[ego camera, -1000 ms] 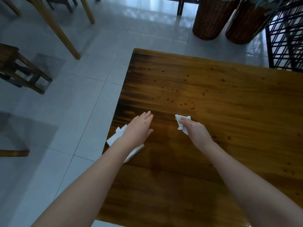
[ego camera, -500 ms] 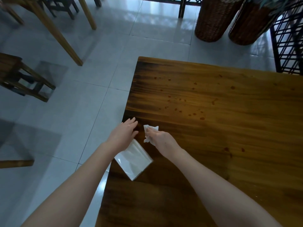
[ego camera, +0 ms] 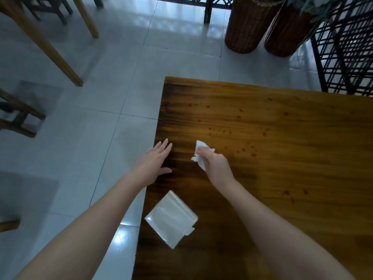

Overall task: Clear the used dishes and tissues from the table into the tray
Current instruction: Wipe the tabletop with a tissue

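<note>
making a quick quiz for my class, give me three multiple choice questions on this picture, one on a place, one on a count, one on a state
1. Where does the flat white plastic tissue pack lie?
A) on the dark wooden table, near its left edge
B) on the floor
C) in a tray

2. How many tall brown wicker baskets stand beyond the table?
A) one
B) two
C) four

3. What is the right hand doing?
A) lying flat
B) pinching a crumpled white tissue
C) holding nothing

1 A: the pack rests on the wood, nearer the camera than the left hand.
2 B: two stand side by side.
3 B: its fingertips pinch the tissue.
</note>
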